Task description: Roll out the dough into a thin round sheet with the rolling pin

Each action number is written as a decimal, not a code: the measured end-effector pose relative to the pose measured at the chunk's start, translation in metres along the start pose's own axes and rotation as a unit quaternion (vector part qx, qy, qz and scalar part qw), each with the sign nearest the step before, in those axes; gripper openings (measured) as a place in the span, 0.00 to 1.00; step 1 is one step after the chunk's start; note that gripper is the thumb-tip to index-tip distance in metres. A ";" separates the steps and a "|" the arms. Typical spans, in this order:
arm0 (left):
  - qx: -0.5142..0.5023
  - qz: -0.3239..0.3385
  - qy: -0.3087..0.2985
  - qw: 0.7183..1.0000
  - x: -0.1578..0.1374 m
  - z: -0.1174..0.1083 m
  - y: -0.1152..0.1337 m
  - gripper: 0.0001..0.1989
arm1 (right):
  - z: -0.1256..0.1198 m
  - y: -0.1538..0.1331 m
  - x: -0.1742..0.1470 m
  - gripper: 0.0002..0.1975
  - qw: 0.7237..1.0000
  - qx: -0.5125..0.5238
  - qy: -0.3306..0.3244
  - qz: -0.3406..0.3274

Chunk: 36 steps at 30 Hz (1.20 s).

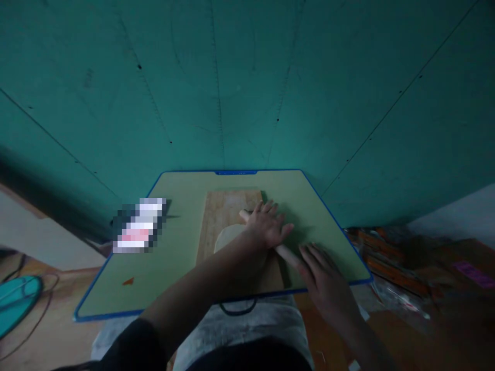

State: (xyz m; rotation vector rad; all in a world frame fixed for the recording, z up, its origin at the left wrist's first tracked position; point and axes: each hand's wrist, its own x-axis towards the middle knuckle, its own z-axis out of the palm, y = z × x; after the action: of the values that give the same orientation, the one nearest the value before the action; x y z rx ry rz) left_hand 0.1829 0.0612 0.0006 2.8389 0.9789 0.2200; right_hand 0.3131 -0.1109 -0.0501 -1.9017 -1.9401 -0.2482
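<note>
A sheet of flattened pale dough (228, 237) lies on a wooden cutting board (212, 206), partly hidden under my left forearm. Slanting across the dough and the board's right side is a thin wooden rolling pin (286, 253). My left hand (266, 224) rests palm down on the pin's upper part, its fingers stretched out and spread. Lower right, my right hand (323, 273) lies over the near end of the pin with fingers extended, beyond the board's right edge. The palms hide parts of the pin.
The board sits on a small light-green table (178, 201) with a blue rim, close to a green wall (240, 103). A pixelated device-like object (139, 226) stands at the table's left. Boxes and clutter (390, 263) lie on the floor at right; a teal round object (19, 304) is at left.
</note>
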 end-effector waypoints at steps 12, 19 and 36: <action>-0.040 0.042 0.049 0.997 -0.098 -0.010 -0.054 0.28 | 0.011 0.014 0.002 0.20 0.972 0.132 0.109 0.163; -0.015 0.040 0.024 0.999 -0.114 -0.004 -0.040 0.32 | 0.005 0.013 0.013 0.25 0.942 0.223 0.079 0.236; -0.074 0.136 0.001 0.988 -0.114 0.007 0.018 0.34 | 0.009 0.009 0.020 0.23 0.944 0.246 0.071 0.207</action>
State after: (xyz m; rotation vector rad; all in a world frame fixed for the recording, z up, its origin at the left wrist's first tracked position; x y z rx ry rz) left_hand 0.1060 -0.0240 -0.0146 2.8241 0.5465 0.3084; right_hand 0.3212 -0.0887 -0.0520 -1.8245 -1.3065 0.2016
